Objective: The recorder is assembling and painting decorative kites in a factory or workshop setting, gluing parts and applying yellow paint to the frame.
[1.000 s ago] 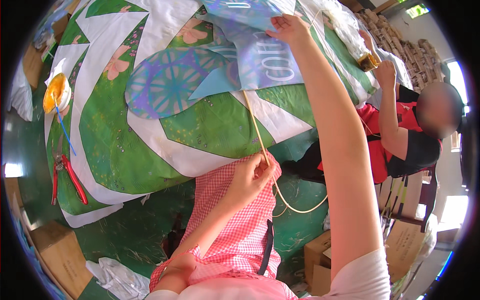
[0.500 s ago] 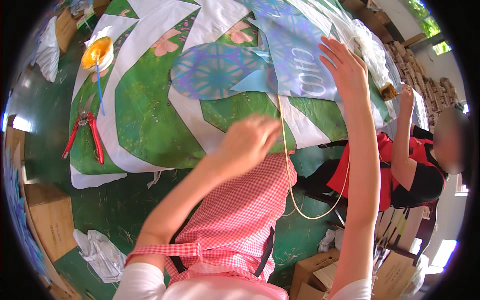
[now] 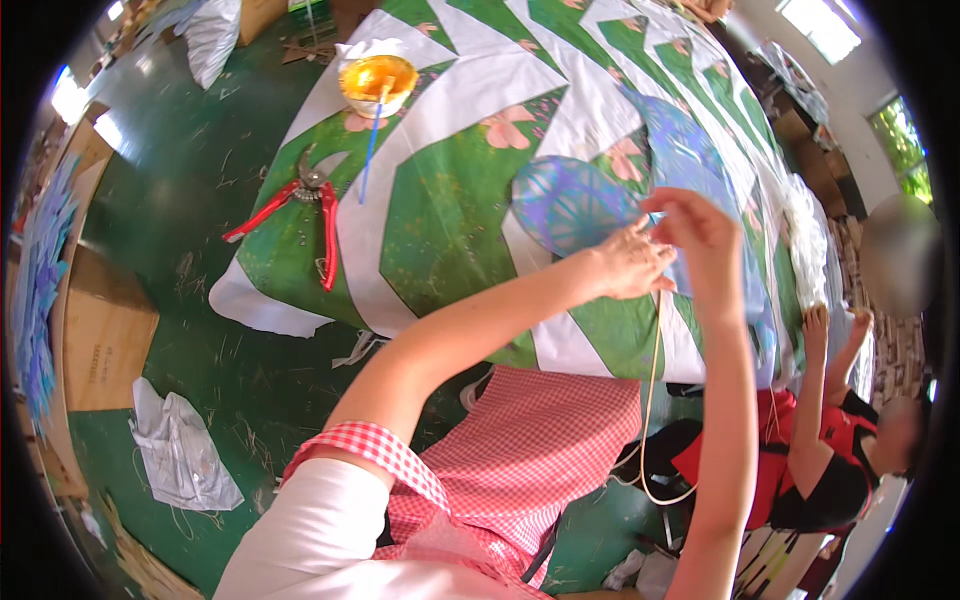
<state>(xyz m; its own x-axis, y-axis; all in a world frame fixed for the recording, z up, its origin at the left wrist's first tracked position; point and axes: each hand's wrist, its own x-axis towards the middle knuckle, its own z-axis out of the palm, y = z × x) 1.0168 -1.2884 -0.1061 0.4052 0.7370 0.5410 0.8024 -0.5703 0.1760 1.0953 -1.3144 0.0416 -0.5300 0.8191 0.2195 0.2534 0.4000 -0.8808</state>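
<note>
A blue and purple patterned fabric piece (image 3: 568,205), with a rounded lobe on its left, lies on the covered table. My left hand (image 3: 630,262) is at its near edge, fingers bent around the top of a thin pale strip (image 3: 654,375). The strip hangs over the table edge in a loop beside my apron. Just above and right of it, my right hand (image 3: 705,235) bends down at the wrist, fingertips pinched close to the left fingers. What lies between those fingertips is too small and blurred to tell.
Red-handled pruning shears (image 3: 312,200) lie spread on the table's left. Behind them stands a bowl of amber paste (image 3: 378,85) with a blue-handled brush (image 3: 373,150). A person in a red apron (image 3: 785,450) works at the right. A white bag (image 3: 185,450) lies on the floor.
My left hand has moved right and forward to the fabric's edge. My right hand has dropped off the fabric's far part and curled toward the left. The view has swung left.
</note>
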